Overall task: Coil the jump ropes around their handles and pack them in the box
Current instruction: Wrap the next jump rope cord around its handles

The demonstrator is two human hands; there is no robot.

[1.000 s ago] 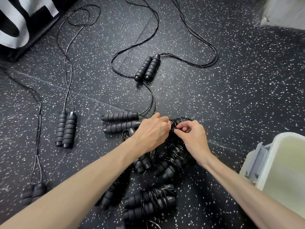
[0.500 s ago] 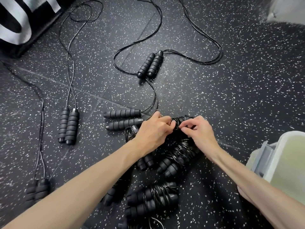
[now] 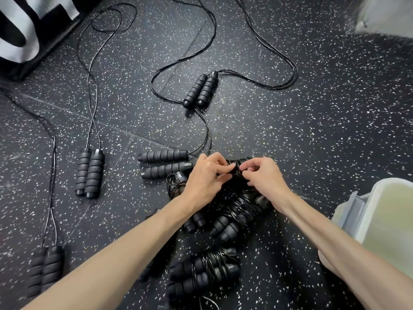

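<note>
Your two hands meet over a coiled jump rope [image 3: 237,173] on the speckled black floor [image 3: 312,130], near the middle of the view. Your left hand [image 3: 206,175] has its fingers curled onto the near end of that bundle, thumb and fingertips pinching the black cord wrapped round the handles. Your right hand [image 3: 264,175] comes in from the other side, fingers bent and pinching the same wraps; the two sets of fingertips are just beside each other on the coil.

Below your hands lie more wound bundles: one [image 3: 237,218] slanting under your right wrist, and another [image 3: 203,274] nearer you between your forearms. A smaller tangle of cord [image 3: 175,186] shows just left of your left wrist.

Further out, the ropes lie uncoiled. A pair of handles [image 3: 164,163] lies side by side just left of your left hand, its cord arcing up to another pair [image 3: 201,90] beyond. A third pair [image 3: 89,173] sits well to the left, cords trailing away from you, and a fourth pair [image 3: 45,269] lies at the lower left edge.

The pale plastic box [image 3: 384,218] stands at the right edge, beside your right forearm. A black panel with white lettering [image 3: 26,30] fills the far left corner.
</note>
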